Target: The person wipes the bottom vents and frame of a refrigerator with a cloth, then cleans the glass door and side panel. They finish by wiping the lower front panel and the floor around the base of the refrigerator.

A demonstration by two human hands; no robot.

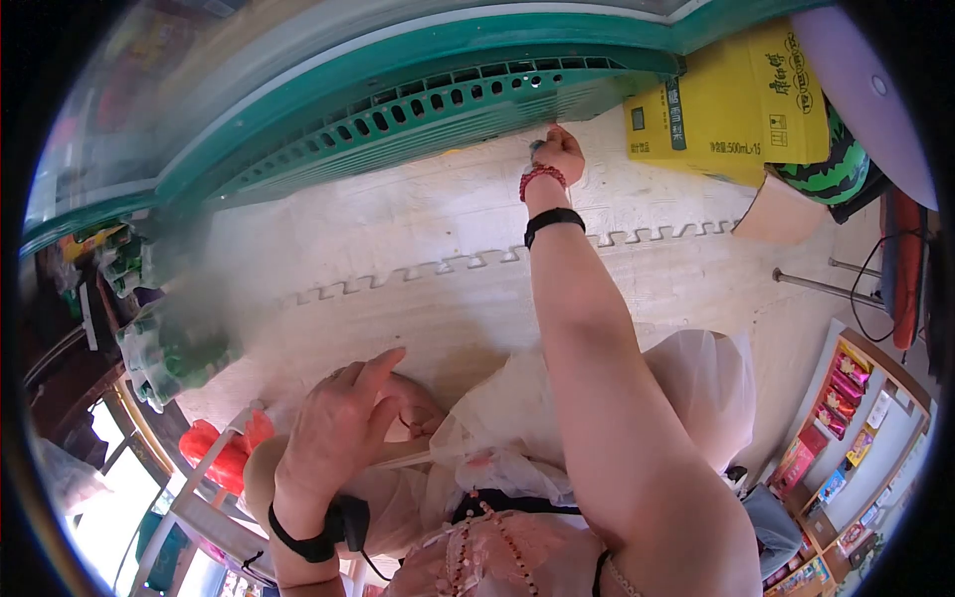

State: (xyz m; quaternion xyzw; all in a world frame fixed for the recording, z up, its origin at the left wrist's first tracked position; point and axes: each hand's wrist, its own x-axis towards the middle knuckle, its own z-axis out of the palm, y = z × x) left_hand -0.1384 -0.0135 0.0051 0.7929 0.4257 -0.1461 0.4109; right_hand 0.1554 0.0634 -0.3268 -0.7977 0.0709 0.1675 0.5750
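My right hand (559, 157) reaches far forward over the pale floor, close to the lower edge of a green slatted panel (428, 114) on a glass-fronted cabinet. Its fingers are closed, and a small grey-green bit of something (537, 149) shows at their side, too little to name. A red bead bracelet (543, 179) and a black band (554, 224) circle that wrist. Above my lap hovers my left hand (338, 423), fingers partly bent and thumb apart from them, with nothing visible in it. A black strap with a small box (343, 522) is on the left wrist.
A yellow carton (731, 109) and a green striped ball (831, 164) stand at the right, beside a purple rounded object (865, 75). Wrapped green bottles (169, 348) are at the left. Farther right are metal legs (826, 287) and a shelf of packets (856, 418).
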